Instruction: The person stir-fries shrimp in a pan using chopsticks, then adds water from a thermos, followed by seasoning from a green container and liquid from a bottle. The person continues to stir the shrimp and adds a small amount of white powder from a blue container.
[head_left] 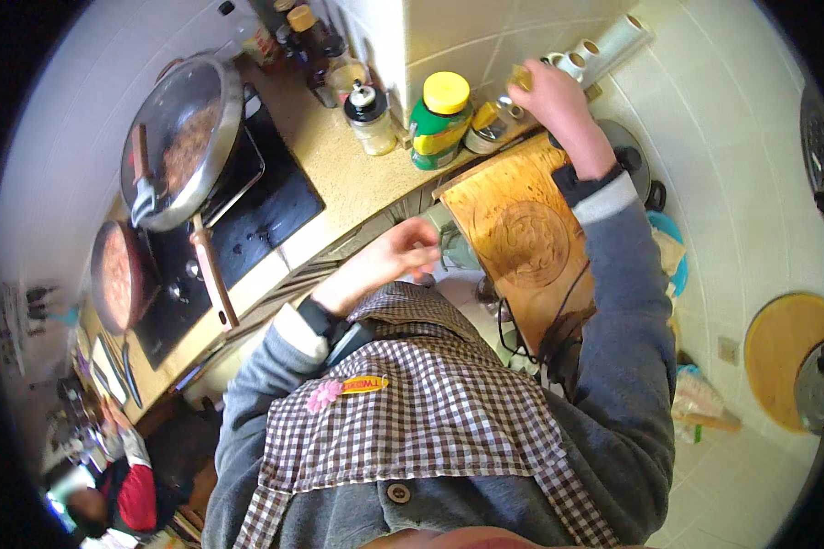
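My right hand (556, 92) reaches over the back corner of the counter and pinches a small yellowish object (520, 78); its exact kind is unclear. Below that hand stands a glass jar (484, 141) with yellow on its side. Left of the jar is a green plastic container (441, 130) with a yellow lid. My left hand (398, 252) hangs in front of the counter edge, slightly blurred, fingers loosely curled and apart with nothing visible in them. A wooden board (522, 206) with a round carved pattern lies under my right forearm.
A wok (189, 137) of browned food, with a wooden-handled utensil inside, sits tilted on the black cooktop (268, 226). Beside it is a smaller pan (120, 274). A pump-topped jar (371, 120) stands near the wall corner. Another person (134, 487) is at lower left.
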Demonstrator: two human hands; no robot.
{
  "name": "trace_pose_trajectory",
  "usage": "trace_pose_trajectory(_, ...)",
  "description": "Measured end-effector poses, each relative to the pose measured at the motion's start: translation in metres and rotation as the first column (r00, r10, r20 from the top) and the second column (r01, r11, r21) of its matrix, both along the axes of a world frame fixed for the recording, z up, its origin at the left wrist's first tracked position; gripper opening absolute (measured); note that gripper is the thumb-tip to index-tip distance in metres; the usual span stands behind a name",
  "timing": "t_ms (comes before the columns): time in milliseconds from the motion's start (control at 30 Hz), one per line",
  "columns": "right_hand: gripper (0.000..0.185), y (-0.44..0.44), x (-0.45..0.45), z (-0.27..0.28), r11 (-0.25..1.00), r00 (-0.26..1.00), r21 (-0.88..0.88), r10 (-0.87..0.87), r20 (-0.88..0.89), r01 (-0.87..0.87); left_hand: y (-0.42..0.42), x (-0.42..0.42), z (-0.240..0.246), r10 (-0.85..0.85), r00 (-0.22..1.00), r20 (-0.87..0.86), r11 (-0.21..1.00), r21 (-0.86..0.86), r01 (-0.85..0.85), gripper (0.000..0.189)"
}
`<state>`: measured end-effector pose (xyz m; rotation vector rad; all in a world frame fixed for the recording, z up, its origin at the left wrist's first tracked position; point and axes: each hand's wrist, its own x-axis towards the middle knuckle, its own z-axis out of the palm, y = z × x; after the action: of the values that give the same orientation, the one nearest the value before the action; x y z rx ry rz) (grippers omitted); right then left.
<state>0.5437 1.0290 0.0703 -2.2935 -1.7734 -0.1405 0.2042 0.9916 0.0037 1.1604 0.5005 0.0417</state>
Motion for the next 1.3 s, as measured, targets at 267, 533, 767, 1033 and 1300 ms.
trace_pose_trajectory(267,0.038,-0.054,-0.014,0.002,0.994,0.997,0.076,0.08,-0.013,-0.079,-0.015,0.141,-0.029,0.391,0.902,0.182,0.563,0.728,-0.391,0.067)
trace_pose_trajectory(533,0.034,-0.115,-0.071,0.067,0.951,0.952,0.07,0.303,-0.037,-0.3,-0.035,0.111,0.001,0.26,0.938,0.229,0.487,0.808,-0.332,0.035)
trace_pose_trajectory(767,0.041,-0.125,-0.132,0.133,0.957,0.834,0.038,0.271,-0.48,-0.289,-0.033,-0.005,0.079,0.107,0.869,0.484,0.5,0.729,-0.468,0.04)
trace_pose_trajectory(1033,0.049,-0.08,-0.275,0.183,0.528,0.463,0.211,0.837,-0.29,-0.823,-0.038,-0.195,0.164,0.391,0.784,0.482,0.267,0.756,-0.598,0.028)
trace_pose_trajectory(1300,0.051,-0.017,-0.472,0.167,0.113,0.066,0.307,0.985,-0.158,-0.945,-0.036,-0.407,0.19,0.608,0.759,0.234,0.461,0.674,-0.577,0.022)
